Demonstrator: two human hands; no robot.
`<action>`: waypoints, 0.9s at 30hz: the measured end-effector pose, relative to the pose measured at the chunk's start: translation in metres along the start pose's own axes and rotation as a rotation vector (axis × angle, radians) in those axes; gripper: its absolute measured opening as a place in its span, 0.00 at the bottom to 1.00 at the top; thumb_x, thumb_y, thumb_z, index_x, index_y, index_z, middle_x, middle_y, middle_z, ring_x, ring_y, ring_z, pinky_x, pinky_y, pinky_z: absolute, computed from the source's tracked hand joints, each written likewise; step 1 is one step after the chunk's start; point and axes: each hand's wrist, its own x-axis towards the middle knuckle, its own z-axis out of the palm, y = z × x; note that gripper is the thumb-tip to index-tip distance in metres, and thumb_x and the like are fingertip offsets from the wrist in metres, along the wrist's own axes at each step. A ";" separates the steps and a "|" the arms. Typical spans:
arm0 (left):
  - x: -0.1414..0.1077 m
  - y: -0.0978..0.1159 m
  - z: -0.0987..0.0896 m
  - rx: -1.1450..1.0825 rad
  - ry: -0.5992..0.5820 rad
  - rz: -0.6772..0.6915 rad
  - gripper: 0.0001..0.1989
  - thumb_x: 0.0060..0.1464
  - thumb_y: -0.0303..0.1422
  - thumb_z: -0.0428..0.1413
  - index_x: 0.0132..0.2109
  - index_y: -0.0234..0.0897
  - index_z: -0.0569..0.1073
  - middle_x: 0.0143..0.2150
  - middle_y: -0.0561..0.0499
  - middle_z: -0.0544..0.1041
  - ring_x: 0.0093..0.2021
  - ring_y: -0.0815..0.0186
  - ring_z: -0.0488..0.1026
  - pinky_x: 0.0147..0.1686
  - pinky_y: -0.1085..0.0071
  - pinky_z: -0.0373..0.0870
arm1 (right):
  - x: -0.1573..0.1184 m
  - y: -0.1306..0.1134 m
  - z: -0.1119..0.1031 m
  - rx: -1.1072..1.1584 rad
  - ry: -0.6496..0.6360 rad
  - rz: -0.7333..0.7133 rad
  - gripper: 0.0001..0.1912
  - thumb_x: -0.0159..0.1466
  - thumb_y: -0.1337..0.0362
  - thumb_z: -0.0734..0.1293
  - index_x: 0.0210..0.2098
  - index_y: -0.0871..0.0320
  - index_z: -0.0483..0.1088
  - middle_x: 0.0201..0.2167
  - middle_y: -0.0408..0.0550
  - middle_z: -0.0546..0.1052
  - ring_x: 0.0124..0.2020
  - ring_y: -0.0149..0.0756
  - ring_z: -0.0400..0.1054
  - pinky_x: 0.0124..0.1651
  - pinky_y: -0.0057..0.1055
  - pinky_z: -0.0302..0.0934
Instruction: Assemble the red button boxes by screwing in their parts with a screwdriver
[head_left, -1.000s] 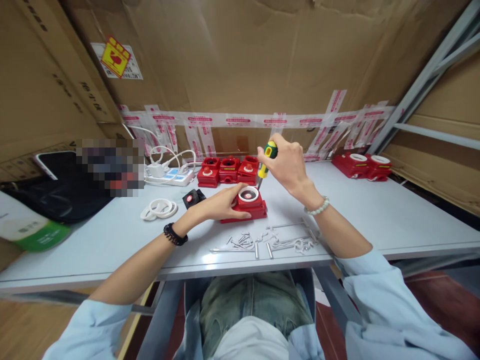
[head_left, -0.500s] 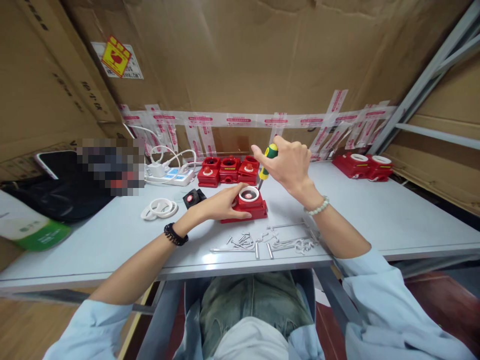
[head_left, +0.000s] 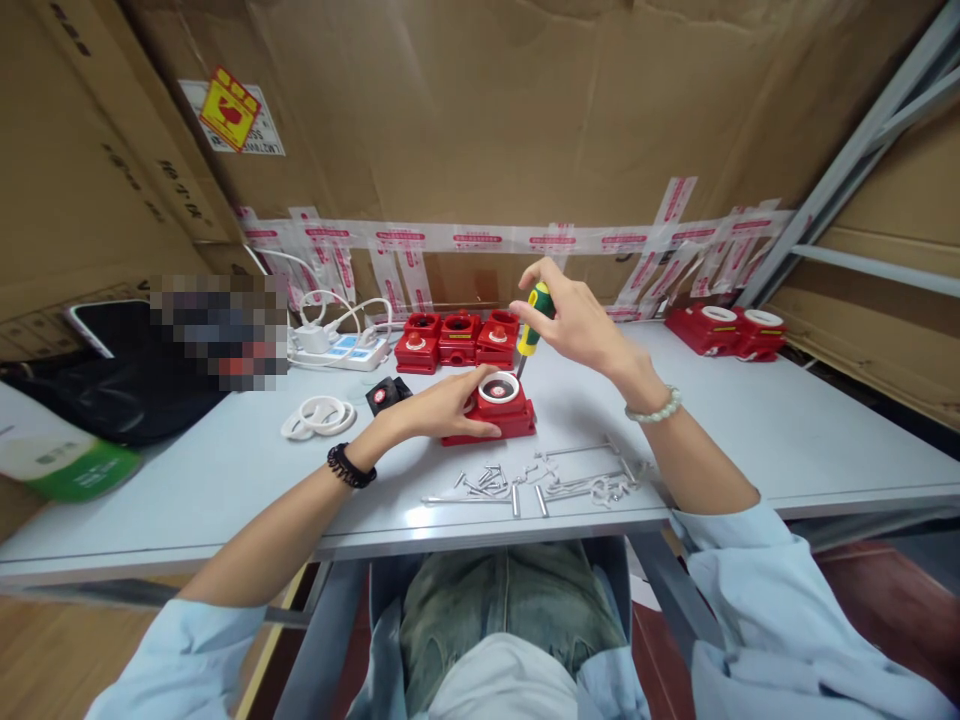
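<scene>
On the pale grey flat worktop, a boxy red housing sits in the left hand's half-open grip, the right hand's loosely curled around a green-and-yellow-handled screwdriver, the round white ring already seated, small silver metal screws lying unfitted.

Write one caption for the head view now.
Left hand steadies a red housing; right hand holds a screwdriver.

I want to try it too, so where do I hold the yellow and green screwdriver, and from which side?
Probably by the thick handle, from the right, where the right hand is. The screwdriver leans that way, handle up, with its thin shaft pointing down at the red housing under the left hand.
</scene>
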 end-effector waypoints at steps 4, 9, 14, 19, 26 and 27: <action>0.000 -0.005 -0.001 -0.006 -0.006 0.010 0.41 0.49 0.50 0.62 0.65 0.38 0.60 0.63 0.38 0.69 0.58 0.49 0.71 0.52 0.62 0.66 | 0.001 0.006 -0.006 0.071 -0.105 -0.099 0.10 0.66 0.60 0.64 0.46 0.54 0.61 0.29 0.39 0.67 0.27 0.30 0.57 0.35 0.31 0.55; -0.001 0.002 -0.006 0.028 -0.019 -0.009 0.44 0.47 0.51 0.63 0.66 0.39 0.60 0.66 0.38 0.66 0.62 0.46 0.67 0.55 0.58 0.65 | 0.003 0.004 0.002 0.036 -0.031 -0.073 0.09 0.66 0.61 0.64 0.42 0.55 0.58 0.29 0.40 0.67 0.27 0.31 0.58 0.35 0.31 0.54; 0.024 0.029 0.002 -0.116 0.206 0.000 0.28 0.61 0.48 0.52 0.61 0.35 0.64 0.60 0.38 0.72 0.56 0.51 0.72 0.55 0.57 0.66 | 0.002 0.002 0.009 0.073 -0.016 -0.052 0.08 0.67 0.61 0.63 0.39 0.54 0.56 0.28 0.40 0.68 0.26 0.32 0.59 0.35 0.32 0.53; 0.055 0.030 0.016 -0.456 0.364 0.041 0.15 0.62 0.36 0.51 0.50 0.30 0.71 0.46 0.38 0.80 0.46 0.57 0.78 0.47 0.62 0.72 | 0.002 0.006 0.010 0.116 -0.001 -0.028 0.08 0.66 0.62 0.63 0.40 0.54 0.57 0.29 0.41 0.69 0.27 0.33 0.61 0.36 0.33 0.56; 0.059 0.017 0.021 -0.575 0.454 -0.007 0.09 0.55 0.26 0.53 0.42 0.27 0.76 0.37 0.40 0.82 0.39 0.60 0.80 0.40 0.68 0.73 | 0.002 0.009 0.013 0.127 0.039 -0.044 0.08 0.66 0.62 0.63 0.41 0.54 0.58 0.30 0.41 0.69 0.28 0.33 0.62 0.37 0.33 0.57; 0.059 0.018 0.021 -0.576 0.463 -0.010 0.10 0.55 0.26 0.53 0.42 0.28 0.76 0.37 0.40 0.83 0.39 0.60 0.80 0.41 0.68 0.73 | 0.002 0.009 0.014 0.124 0.053 -0.038 0.08 0.65 0.62 0.63 0.42 0.54 0.58 0.30 0.41 0.69 0.29 0.33 0.62 0.37 0.33 0.57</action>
